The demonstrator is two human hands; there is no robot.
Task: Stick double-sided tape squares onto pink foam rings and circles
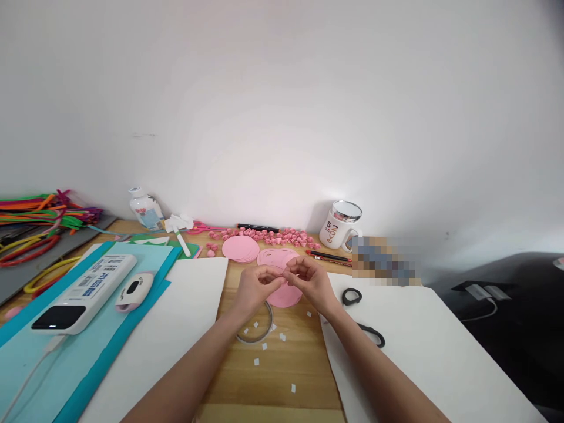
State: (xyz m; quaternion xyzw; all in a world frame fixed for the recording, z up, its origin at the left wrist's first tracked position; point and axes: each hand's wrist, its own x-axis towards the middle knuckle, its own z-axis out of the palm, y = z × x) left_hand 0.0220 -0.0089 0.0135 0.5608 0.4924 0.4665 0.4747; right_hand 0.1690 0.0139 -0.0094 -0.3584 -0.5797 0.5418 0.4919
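My left hand [256, 286] and my right hand [311, 281] meet fingertip to fingertip over the middle of the wooden desk [282, 364]. Both pinch something tiny between them that I cannot make out. Just under them lies a pink paper circle [284, 295]. More pink circles [240, 248] are stacked beyond, with another pink piece [277, 257] beside them. A ring of clear tape [255, 329] rests under my left wrist, and small white scraps [264, 346] are scattered around it.
Several small pink paper rolls [282, 236] line the back by the wall. A white mug [338, 226], pencils [328, 257], black scissors [363, 317] on white paper [423, 352] are at right. At left: teal sheets [53, 376], a white device [83, 292], pipe cleaners [39, 217], a bottle [145, 210].
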